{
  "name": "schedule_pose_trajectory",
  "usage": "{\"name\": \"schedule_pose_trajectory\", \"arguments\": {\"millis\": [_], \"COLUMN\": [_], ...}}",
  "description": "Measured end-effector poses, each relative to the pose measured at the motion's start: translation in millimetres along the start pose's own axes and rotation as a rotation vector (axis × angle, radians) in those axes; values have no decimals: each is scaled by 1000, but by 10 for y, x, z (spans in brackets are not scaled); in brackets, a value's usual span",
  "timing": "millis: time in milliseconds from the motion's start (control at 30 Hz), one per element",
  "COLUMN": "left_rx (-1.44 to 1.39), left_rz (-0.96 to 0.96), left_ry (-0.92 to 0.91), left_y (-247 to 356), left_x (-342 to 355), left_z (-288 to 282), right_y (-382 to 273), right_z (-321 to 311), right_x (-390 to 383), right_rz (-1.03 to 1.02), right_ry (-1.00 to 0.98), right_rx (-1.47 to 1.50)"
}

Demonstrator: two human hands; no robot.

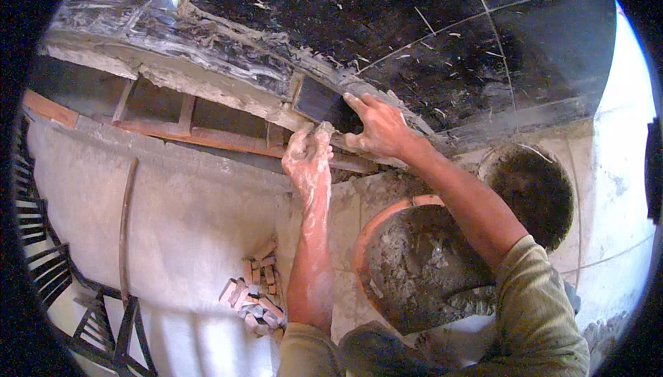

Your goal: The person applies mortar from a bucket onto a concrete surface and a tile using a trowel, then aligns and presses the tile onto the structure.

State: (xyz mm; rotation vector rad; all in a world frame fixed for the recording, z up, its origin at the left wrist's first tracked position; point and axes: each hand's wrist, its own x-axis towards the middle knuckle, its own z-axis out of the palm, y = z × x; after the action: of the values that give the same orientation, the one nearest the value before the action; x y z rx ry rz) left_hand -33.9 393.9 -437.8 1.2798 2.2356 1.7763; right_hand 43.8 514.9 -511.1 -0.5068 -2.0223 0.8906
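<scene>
A small black tile (315, 98) lies at the mortar-covered front edge (207, 87) of a dark countertop slab. My right hand (378, 125) reaches over its right end, fingers stretched out and thumb apart, fingertips touching the tile. My left hand (309, 154), smeared with pale wet mortar, is at the near edge just below the tile. Its fingers are curled and pinched together. What they hold, if anything, is hidden. Rough grey mortar (276, 37) runs along the slab behind the tile.
Wooden framing (228, 139) supports the slab's underside. Below stand a round orange-rimmed pan of mortar (421, 266) and a dark round container (530, 194). Broken bricks (255, 297) lie on the floor. A stick (127, 225) and black metal railing (114, 328) are at left.
</scene>
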Motion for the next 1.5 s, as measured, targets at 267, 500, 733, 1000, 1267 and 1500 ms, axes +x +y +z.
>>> {"name": "schedule_pose_trajectory", "arguments": {"millis": [267, 500, 733, 1000, 1267, 1500], "left_rx": [-28, -223, -381, -578, -847, -617], "left_rz": [-73, 59, 80, 5, -184, -85], "left_ry": [-73, 120, 233, 258, 332, 146], "left_y": [13, -43, 56, 35, -83, -517], "left_x": [17, -205, -376, -683, -795, -896], "left_z": [-3, -423, -921, -1045, -1141, -1356], "right_y": [37, -362, -930, -1182, -1271, -1242], "right_z": [91, 182, 310, 492, 794, 911], "right_x": [-213, -334, -785, -887, -823, -811], "right_rz": [-60, -236, 249, 613, 433, 340], "right_ry": [6, 277, -318, -231, -16, 52], "right_rx": [10, 57, 328, 1217, 1325, 1101]}}
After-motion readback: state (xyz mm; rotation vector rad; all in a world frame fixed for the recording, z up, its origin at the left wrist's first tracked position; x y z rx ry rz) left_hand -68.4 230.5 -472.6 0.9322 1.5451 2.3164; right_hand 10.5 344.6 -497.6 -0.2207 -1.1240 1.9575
